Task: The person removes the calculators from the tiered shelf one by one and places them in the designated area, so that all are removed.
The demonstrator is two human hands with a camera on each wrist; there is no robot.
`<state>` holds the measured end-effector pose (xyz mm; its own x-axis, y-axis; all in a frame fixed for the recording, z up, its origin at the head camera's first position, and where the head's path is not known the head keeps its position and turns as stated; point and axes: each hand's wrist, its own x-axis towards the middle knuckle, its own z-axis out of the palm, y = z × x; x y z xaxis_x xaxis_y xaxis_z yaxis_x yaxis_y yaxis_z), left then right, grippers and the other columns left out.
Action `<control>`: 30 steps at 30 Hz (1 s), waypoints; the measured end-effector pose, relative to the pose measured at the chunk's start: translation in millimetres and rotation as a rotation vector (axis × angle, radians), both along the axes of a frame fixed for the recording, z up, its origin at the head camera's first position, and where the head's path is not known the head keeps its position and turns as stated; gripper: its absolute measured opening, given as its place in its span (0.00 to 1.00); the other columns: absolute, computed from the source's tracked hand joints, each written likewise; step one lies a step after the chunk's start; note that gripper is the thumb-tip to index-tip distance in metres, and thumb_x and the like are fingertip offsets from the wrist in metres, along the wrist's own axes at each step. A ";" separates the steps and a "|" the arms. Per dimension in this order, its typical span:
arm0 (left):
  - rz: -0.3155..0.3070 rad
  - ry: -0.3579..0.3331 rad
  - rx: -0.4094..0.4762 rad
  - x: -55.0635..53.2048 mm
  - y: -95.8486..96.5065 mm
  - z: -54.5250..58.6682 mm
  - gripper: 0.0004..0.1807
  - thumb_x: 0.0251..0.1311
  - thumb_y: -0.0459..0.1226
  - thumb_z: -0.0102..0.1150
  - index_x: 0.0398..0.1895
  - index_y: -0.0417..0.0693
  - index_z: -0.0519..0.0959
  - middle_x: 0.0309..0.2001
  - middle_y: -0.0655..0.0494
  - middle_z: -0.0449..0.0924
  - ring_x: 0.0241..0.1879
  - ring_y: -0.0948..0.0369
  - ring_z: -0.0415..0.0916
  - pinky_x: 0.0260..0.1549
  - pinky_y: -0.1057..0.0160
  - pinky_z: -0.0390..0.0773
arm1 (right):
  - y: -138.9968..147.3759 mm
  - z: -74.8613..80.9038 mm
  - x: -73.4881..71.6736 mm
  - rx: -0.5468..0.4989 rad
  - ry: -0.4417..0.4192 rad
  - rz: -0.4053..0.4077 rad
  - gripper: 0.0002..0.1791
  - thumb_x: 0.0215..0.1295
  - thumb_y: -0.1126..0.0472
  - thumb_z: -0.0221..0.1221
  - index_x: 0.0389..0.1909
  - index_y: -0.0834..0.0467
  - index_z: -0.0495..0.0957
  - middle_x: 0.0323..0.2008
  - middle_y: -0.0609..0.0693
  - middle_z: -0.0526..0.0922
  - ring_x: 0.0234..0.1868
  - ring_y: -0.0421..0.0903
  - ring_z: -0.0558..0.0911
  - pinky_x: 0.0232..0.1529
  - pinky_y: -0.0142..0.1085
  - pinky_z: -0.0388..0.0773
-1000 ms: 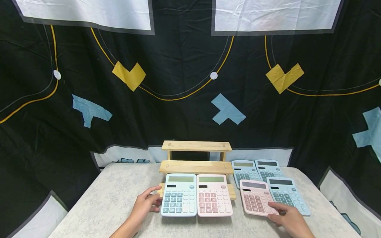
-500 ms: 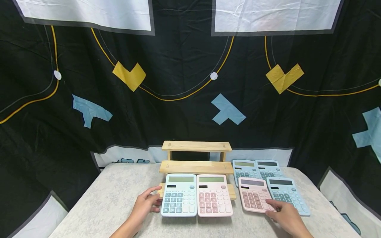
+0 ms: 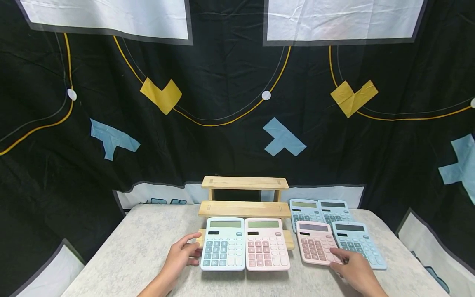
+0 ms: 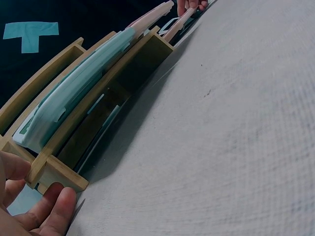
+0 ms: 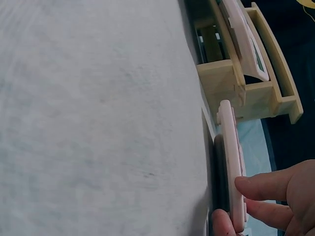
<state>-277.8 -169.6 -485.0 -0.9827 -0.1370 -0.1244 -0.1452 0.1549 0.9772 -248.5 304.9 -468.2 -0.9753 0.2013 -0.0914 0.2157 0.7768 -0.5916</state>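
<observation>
My left hand (image 3: 179,256) is at the left end of a stepped wooden rack (image 3: 245,209); in the left wrist view its fingers (image 4: 58,209) hold the lowest step's end. On that step lean a blue calculator (image 3: 223,244) and a pink calculator (image 3: 267,245), side by side, facing me. My right hand (image 3: 357,270) pinches a second pink calculator (image 3: 316,244) by its lower right part, to the right of the rack. In the right wrist view this pink calculator (image 5: 229,162) is seen edge-on, with fingertips on both faces.
To the right of the pinched calculator lies a blue calculator (image 3: 358,243) on the pale tabletop (image 3: 122,260). Two more blue calculators, a left one (image 3: 305,212) and a right one (image 3: 335,210), lie behind. A dark cloth (image 3: 230,152) hangs behind the table.
My right hand has shifted slightly left and away from me with the pinched pink calculator, which now sits straighter beside the blue one. My left hand stays at the rack.
</observation>
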 end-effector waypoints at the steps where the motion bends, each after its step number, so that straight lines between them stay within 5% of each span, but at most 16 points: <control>1: 0.002 -0.002 0.000 -0.2 0.2 -0.3 0.24 0.70 0.39 0.54 0.67 0.43 0.73 0.39 0.48 0.83 0.35 0.58 0.81 0.33 0.57 0.85 | -0.5 0.2 0.4 0.002 -0.004 -0.001 0.30 0.58 0.57 0.71 0.60 0.65 0.78 0.60 0.74 0.73 0.46 0.60 0.77 0.56 0.65 0.74; 4: 0.004 -0.009 -0.004 -0.6 0.4 -0.8 0.24 0.70 0.39 0.54 0.67 0.43 0.73 0.39 0.48 0.83 0.35 0.58 0.81 0.33 0.58 0.85 | -1.6 -0.1 1.6 -0.007 -0.015 -0.017 0.30 0.59 0.58 0.70 0.61 0.66 0.77 0.58 0.74 0.75 0.43 0.58 0.78 0.45 0.51 0.82; 8: 0.000 -0.012 -0.008 -0.7 0.4 -0.1 0.24 0.69 0.39 0.54 0.67 0.43 0.73 0.39 0.47 0.83 0.35 0.58 0.81 0.33 0.58 0.85 | -1.5 -1.0 1.9 -0.020 -0.013 -0.037 0.30 0.59 0.61 0.68 0.62 0.67 0.76 0.56 0.73 0.75 0.40 0.54 0.76 0.31 0.38 0.74; 11: 0.002 -0.009 -0.013 -0.1 0.5 0.6 0.24 0.70 0.39 0.54 0.67 0.43 0.73 0.39 0.47 0.83 0.35 0.58 0.81 0.33 0.58 0.85 | -1.3 -1.5 1.6 -0.003 -0.003 -0.039 0.30 0.58 0.62 0.68 0.62 0.68 0.75 0.60 0.75 0.72 0.46 0.61 0.76 0.44 0.50 0.81; 14: 0.002 -0.003 -0.016 0.1 0.3 0.7 0.24 0.70 0.39 0.54 0.67 0.43 0.72 0.39 0.48 0.83 0.35 0.58 0.81 0.33 0.57 0.85 | -1.7 -1.7 1.7 0.013 0.008 -0.040 0.29 0.58 0.63 0.68 0.61 0.68 0.76 0.62 0.76 0.70 0.55 0.69 0.74 0.59 0.66 0.71; 18: 0.000 -0.001 -0.013 -0.3 0.3 0.0 0.24 0.70 0.39 0.53 0.68 0.42 0.72 0.39 0.48 0.83 0.35 0.58 0.81 0.33 0.57 0.85 | 1.4 -0.4 3.1 0.027 0.031 -0.045 0.28 0.59 0.64 0.66 0.60 0.68 0.76 0.62 0.75 0.71 0.62 0.74 0.69 0.62 0.68 0.66; 24: -0.002 0.000 -0.017 -0.3 0.4 0.6 0.24 0.70 0.39 0.53 0.68 0.42 0.72 0.40 0.47 0.83 0.35 0.58 0.81 0.33 0.57 0.85 | 18.1 4.2 4.6 0.009 0.067 -0.072 0.27 0.61 0.62 0.65 0.60 0.68 0.76 0.57 0.74 0.74 0.40 0.55 0.82 0.41 0.49 0.84; 27: 0.005 -0.008 -0.018 0.0 0.8 1.1 0.24 0.70 0.39 0.53 0.67 0.43 0.73 0.40 0.48 0.83 0.35 0.58 0.81 0.33 0.58 0.85 | 28.7 4.8 4.5 -0.034 0.067 -0.107 0.27 0.63 0.61 0.64 0.61 0.68 0.74 0.53 0.74 0.75 0.32 0.46 0.81 0.28 0.39 0.81; 30: 0.008 -0.011 -0.018 0.4 1.0 1.7 0.24 0.70 0.39 0.54 0.67 0.43 0.73 0.40 0.48 0.83 0.35 0.58 0.81 0.33 0.58 0.85 | 38.9 3.8 3.7 -0.062 0.061 -0.162 0.28 0.64 0.60 0.63 0.63 0.68 0.72 0.55 0.74 0.73 0.33 0.47 0.81 0.27 0.37 0.79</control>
